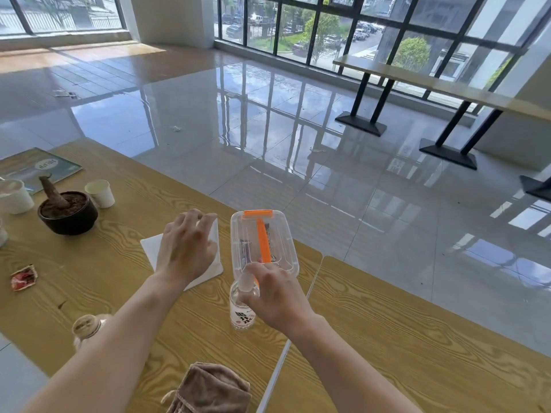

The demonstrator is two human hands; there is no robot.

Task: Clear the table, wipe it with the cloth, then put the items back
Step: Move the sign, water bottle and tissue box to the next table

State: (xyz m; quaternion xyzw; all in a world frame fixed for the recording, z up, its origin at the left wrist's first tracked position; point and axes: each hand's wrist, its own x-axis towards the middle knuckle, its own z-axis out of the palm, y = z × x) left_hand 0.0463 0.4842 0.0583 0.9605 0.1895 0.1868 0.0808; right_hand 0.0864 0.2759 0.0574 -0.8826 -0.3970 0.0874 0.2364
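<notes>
My right hand (275,296) grips the top of a clear plastic water bottle (242,314) that stands on the wooden table (119,263). Just beyond it sits a clear plastic box with an orange handle (262,242) and packets inside. My left hand (186,245) rests with spread fingers on a white square pad (216,263) to the left of the box. A brown cloth (208,389) lies crumpled at the table's near edge, between my forearms.
At the left stand a dark pot of soil (68,211), two white paper cups (100,193) (15,196), a green booklet (35,168), a red wrapper (24,277) and a cork-capped bottle (86,327). A second table (417,338) adjoins on the right.
</notes>
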